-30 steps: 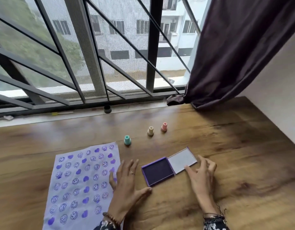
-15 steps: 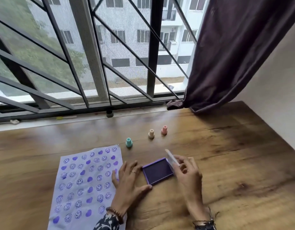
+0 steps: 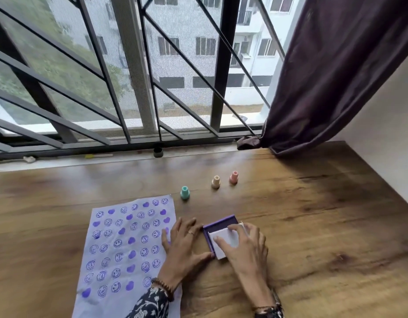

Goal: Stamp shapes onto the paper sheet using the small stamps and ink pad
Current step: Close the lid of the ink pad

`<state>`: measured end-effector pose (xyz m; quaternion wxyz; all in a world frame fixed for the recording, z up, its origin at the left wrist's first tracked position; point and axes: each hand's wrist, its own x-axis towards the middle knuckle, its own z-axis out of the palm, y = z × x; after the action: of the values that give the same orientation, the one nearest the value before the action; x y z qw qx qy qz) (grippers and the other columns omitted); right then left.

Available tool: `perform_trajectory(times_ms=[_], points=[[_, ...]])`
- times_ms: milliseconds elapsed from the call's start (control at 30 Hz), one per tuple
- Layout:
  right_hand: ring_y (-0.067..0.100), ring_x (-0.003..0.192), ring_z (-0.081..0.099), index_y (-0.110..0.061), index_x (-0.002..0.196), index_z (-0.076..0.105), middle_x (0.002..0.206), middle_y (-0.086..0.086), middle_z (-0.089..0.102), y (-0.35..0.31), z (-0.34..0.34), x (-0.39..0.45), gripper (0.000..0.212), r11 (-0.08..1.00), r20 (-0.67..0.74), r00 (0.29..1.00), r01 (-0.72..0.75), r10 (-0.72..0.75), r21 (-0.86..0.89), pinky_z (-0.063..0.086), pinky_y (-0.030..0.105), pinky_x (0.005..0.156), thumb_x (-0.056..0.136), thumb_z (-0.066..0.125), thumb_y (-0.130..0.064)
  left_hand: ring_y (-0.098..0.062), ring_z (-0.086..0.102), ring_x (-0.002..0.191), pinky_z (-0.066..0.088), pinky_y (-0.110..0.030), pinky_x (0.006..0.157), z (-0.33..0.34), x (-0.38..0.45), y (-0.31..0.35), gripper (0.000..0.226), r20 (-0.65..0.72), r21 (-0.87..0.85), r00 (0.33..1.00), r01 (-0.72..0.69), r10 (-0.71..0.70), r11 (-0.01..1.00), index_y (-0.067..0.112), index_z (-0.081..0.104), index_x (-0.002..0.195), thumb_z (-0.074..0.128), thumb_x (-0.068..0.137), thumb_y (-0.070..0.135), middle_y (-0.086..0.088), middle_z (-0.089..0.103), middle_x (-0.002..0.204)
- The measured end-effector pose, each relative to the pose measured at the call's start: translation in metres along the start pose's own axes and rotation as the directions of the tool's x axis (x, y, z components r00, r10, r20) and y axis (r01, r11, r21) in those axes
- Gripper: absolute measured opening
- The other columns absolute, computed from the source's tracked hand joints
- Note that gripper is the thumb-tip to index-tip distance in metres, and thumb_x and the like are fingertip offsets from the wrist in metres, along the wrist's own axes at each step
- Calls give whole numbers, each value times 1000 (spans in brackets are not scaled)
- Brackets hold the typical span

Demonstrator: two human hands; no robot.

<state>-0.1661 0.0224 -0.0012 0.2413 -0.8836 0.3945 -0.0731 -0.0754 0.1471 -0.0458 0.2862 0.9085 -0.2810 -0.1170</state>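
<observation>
The paper sheet (image 3: 127,251) lies at the near left of the wooden table, covered with purple smiley and heart prints. Beside it sits the purple ink pad (image 3: 221,222), its white lid (image 3: 223,241) folded down almost flat over the pad. My right hand (image 3: 242,246) rests fingers-flat on the lid, pressing it. My left hand (image 3: 184,246) lies spread between paper and pad, thumb against the pad's near corner. Three small stamps stand upright farther back: teal (image 3: 184,192), cream (image 3: 215,182), pink (image 3: 233,177).
A barred window runs along the table's far edge, with a small dark cap (image 3: 157,152) on the sill. A dark purple curtain (image 3: 324,76) hangs at the back right and touches the table. A white wall (image 3: 386,125) bounds the right side.
The ink pad's lid lay open flat to the right, was lifted upright by my right hand, and is now swung down over the pad. My left hand stayed beside the pad.
</observation>
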Motion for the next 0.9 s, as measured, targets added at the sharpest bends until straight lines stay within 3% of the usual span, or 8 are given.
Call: perform_trajectory(times_ms=[167,433,900], points=[[25,121,40,-35,113,50,134,1,38,1,7,-5,59,1000,26,1000,-16,17,-23,38,35,96,62,67,-58,-10,3,142,-10,-45,112,-1,0,-1,74,25,11,1000,10,-11,1000,40,37,130,68,65,57,16,27,147],[28,119,41,-25,111,52,129,7,42,-3,10,-4,59,999,-25,1000,-5,6,35,39,36,93,59,71,-47,-12,2,142,-9,-48,113,0,1,-2,74,43,22,999,6,-7,1000,39,36,132,66,67,57,15,26,149],[26,124,34,-24,117,48,133,6,36,-9,6,1,62,999,80,997,1,-5,40,34,33,99,64,73,-44,-13,5,142,-9,-45,111,2,2,-6,73,15,-16,1000,-4,4,1000,39,39,130,68,66,56,14,29,148]])
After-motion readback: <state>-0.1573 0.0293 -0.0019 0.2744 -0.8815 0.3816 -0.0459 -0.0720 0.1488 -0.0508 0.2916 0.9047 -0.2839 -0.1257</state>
